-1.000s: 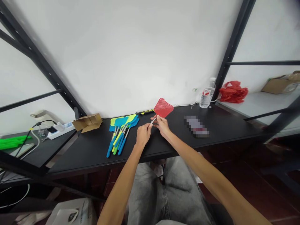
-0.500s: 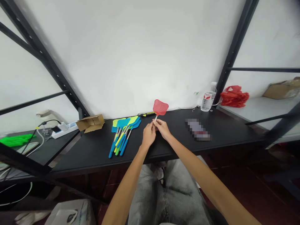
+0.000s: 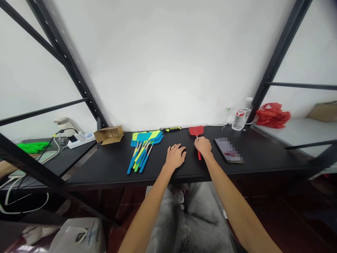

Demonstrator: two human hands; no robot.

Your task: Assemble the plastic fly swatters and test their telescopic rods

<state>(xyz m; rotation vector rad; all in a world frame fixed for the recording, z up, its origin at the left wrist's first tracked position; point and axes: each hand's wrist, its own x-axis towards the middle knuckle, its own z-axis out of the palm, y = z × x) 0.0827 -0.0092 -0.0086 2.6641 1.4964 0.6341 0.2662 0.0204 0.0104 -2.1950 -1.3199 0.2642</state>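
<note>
**Phone (image 3: 223,148) lies close to the red swatter (image 3: 196,131)**

The right hand (image 3: 204,145) grips the red swatter, head toward the table's (image 3: 105,170) far edge. The left hand (image 3: 176,156) has spread fingers, apparently empty. A careless rightward sweep could knock the phone; a leftward one could scatter the swatter pile (image 3: 143,136).

The wall (image 3: 168,70) gleams bright (floor (image 3: 273,214) dim).
</note>
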